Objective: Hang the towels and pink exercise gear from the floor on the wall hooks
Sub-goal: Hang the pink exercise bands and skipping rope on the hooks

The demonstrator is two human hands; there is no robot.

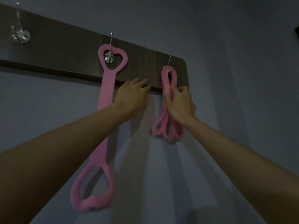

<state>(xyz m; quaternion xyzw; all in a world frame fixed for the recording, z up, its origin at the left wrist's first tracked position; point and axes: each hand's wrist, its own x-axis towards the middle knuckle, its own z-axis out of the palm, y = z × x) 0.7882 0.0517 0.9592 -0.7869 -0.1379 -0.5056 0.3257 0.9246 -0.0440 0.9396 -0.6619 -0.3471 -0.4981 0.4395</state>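
Observation:
A pink stretch strap (108,88) with heart-shaped loops at both ends hangs from the middle chrome hook (110,57) on a dark wooden rail (64,50). A bundle of pink resistance bands (168,78) hangs from the right hook (170,59). My right hand (178,102) pinches the bundle partway down, fingers curled round the bands. My left hand (132,96) rests with straight fingers against the rail's lower edge, between the two hanging items, holding nothing. No towels are in view.
A third chrome hook (21,35) at the rail's far left carries nothing. The rail is mounted on a plain grey-blue wall (234,78). A dark object (297,32) pokes in at the right edge.

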